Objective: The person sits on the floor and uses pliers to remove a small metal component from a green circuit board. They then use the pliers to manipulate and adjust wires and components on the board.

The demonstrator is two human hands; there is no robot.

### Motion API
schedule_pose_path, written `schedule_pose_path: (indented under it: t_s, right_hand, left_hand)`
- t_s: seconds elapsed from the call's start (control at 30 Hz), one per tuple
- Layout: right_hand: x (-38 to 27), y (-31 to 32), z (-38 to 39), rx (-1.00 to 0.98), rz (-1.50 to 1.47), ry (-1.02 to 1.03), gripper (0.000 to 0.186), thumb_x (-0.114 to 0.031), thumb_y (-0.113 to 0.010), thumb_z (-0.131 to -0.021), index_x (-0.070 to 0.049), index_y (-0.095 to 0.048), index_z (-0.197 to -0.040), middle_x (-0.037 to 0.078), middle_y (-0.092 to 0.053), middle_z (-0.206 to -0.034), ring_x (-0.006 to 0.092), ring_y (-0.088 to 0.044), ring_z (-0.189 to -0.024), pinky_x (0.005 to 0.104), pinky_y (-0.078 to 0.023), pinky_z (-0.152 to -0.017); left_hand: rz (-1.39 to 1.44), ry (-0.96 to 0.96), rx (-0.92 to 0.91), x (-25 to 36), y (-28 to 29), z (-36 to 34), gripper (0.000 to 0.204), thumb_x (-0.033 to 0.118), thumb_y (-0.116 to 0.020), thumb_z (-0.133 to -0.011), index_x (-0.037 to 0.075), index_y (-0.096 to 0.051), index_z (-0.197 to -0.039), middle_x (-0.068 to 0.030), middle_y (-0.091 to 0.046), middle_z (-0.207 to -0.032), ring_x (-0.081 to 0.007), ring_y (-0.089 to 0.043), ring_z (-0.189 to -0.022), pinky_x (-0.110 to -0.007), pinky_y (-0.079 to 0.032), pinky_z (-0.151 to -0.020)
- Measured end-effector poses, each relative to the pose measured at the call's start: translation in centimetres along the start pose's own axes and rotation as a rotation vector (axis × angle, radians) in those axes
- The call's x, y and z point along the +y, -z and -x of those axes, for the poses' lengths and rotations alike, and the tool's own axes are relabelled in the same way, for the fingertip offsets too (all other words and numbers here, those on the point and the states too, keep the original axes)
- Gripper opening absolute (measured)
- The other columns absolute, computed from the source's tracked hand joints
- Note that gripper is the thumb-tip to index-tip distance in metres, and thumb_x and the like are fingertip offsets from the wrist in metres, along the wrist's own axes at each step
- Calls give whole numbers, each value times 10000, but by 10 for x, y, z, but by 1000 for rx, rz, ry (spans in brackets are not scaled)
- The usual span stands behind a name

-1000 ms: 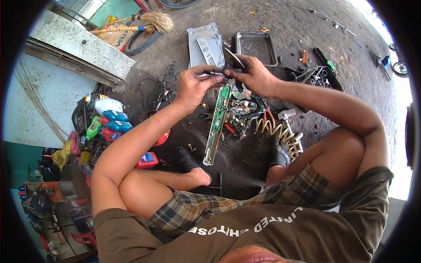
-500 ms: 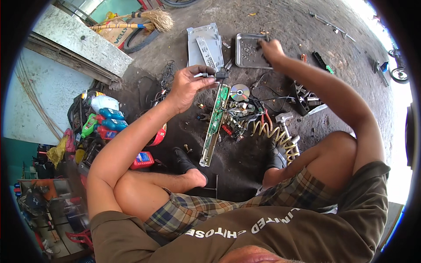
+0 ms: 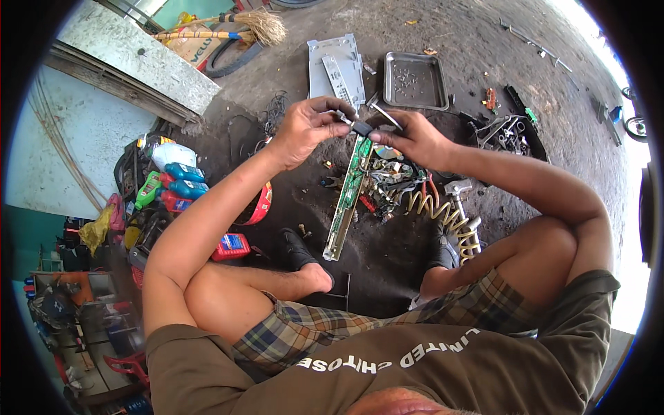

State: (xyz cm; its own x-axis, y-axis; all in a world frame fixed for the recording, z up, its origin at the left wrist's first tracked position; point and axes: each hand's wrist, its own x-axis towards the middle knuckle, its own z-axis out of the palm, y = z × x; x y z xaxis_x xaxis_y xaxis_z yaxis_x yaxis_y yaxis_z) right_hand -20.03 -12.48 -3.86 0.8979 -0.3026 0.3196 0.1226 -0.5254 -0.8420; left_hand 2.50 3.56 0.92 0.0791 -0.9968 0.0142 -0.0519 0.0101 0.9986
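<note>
My left hand (image 3: 311, 131) pinches a small black block-like part (image 3: 361, 128) above the upper end of a long metal strip with a green circuit board (image 3: 351, 183). Close on its right, my right hand (image 3: 418, 138) is closed around a slim metal rod-like tool (image 3: 389, 117), its thumb against the black part. The tool's far end lies over small metal bits on the ground, so its full shape is unclear. Just right of the board are a partly covered disc (image 3: 387, 150) and a heap of wires and electronic parts (image 3: 394, 178).
Beyond my hands lie a grey metal panel (image 3: 321, 66) and a metal tray (image 3: 446, 83) with several screws. To the right are a box of wrenches (image 3: 512, 135), a hammer (image 3: 456, 190) and a coiled hose (image 3: 443, 214). Bottles (image 3: 183, 173) stand left.
My right hand has moved from the tray back toward me and left, meeting my left hand at the black part. The whole view has shifted slightly.
</note>
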Motion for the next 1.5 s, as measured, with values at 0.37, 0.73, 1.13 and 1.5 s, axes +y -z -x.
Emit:
schedule_pose_path:
  t_s: [0.37, 0.73, 1.13, 1.5]
  right_hand:
    - [-20, 0, 7, 67, 63, -67, 411, -262, -846, -886, 48, -728, -1129, 198, -752, -985, 254, -720, -850, 397, -559, -806]
    - [-24, -1, 11, 127, 129, 82, 369, -190, -863, -843, 17, -725, -1116, 178, -703, -1063, 361, -716, -948, 430, -566, -841]
    - [-19, -2, 13, 132, 197, 121, 322, -157, -863, -832, 18, -710, -1056, 170, -674, -1000, 375, -701, -885, 436, -556, -776]
    - [-16, -3, 11, 183, 210, 130, 345, -183, -870, -838, 33, -693, -1040, 182, -668, -995, 381, -689, -881, 447, -552, -790]
  left_hand:
    - [403, 340, -220, 12, -9, 8, 538, 437, -535, -1106, 22, -554, -1449, -159, -701, -1304, -270, -686, -1201, -443, -546, -1034]
    - [519, 345, -152, -4, -27, 16, 547, 421, -622, -1068, 36, -560, -1452, -173, -680, -1350, -282, -656, -1249, -445, -515, -1089]
    - [552, 240, -153, -25, -25, 13, 388, 315, -662, -1063, 49, -647, -1346, -87, -721, -1278, -225, -685, -1203, -411, -520, -1102]
    - [680, 289, -142, -17, -31, 13, 372, 290, -663, -1065, 46, -644, -1346, -95, -705, -1293, -242, -672, -1225, -428, -508, -1136]
